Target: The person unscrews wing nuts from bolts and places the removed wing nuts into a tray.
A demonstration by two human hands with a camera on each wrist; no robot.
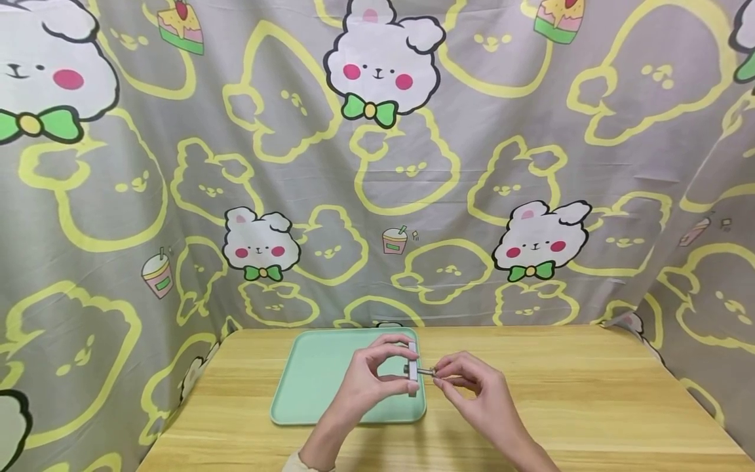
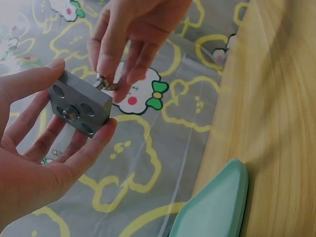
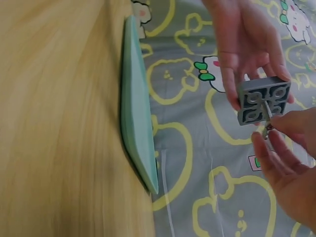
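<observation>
My left hand grips a grey square block by its edges, upright over the tray's right side. In the left wrist view the block has a round hole near each corner, and a metal end sticks out at its centre. The right wrist view shows its ribbed other face, with rings at the corners. A metal bolt runs out of that face toward my right hand. The right thumb and fingertips pinch a small shiny metal piece at the bolt's outer end; fingers partly hide its shape.
A mint-green tray lies on the wooden table, below and left of the hands. Grey cloth with rabbit prints hangs around the table's back and sides.
</observation>
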